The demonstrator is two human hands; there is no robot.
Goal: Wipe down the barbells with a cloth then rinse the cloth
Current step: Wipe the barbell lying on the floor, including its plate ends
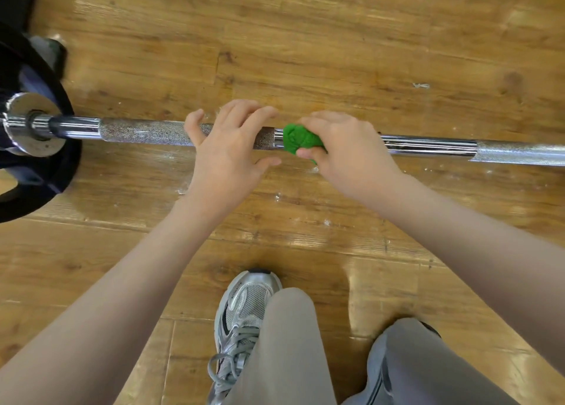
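On the barbell (146,133), right hand (351,150) grips green cloth (299,138).

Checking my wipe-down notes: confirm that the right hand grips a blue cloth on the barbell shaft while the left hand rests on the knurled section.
Not quite: the cloth is green, not blue, as the head view shows. The right hand does grip it on the barbell shaft, and the left hand rests on the knurled section.

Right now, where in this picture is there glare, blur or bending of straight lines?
Head view: bright glare patches on the floor and streaks along the smooth bar; the plate at the left edge is smeared; the wide lens bows the bar; the hands and cloth are fairly sharp.
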